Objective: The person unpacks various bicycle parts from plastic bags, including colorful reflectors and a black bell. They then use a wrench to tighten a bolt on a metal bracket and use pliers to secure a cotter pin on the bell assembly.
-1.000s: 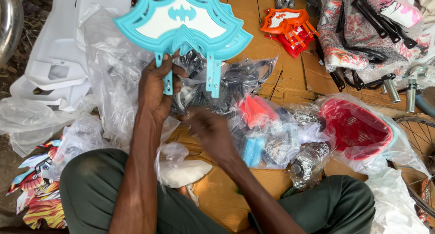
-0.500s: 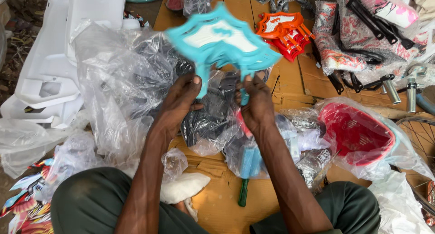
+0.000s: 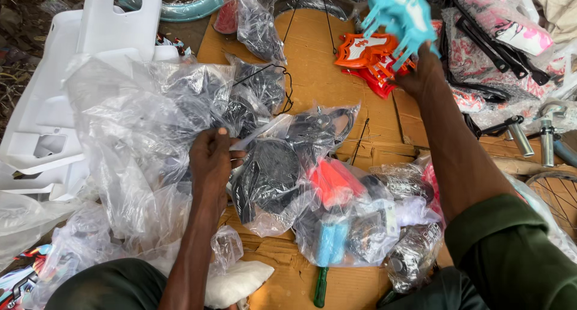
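My right hand [image 3: 421,72] reaches far up to the right and grips a turquoise plastic plate with prongs [image 3: 399,12], held above an orange plate of the same shape [image 3: 366,51]. My left hand [image 3: 211,157] pinches a clear plastic bag [image 3: 270,172] that holds black parts, at the middle of the pile. Beside it lie bags with red-orange grips [image 3: 330,184] and a blue grip [image 3: 332,244]. All rest on a brown cardboard sheet [image 3: 312,63].
White plastic panels [image 3: 90,51] lie at the left under crumpled clear bags [image 3: 132,124]. A teal fender [image 3: 186,9] is at the top. Pink-printed bags with black bars [image 3: 505,39], metal tubes [image 3: 520,139] and a spoked wheel [image 3: 556,202] sit at the right.
My right hand has carried the turquoise plate up and to the right, over the orange one. My left hand let go of the plate and now holds a bag of black parts.
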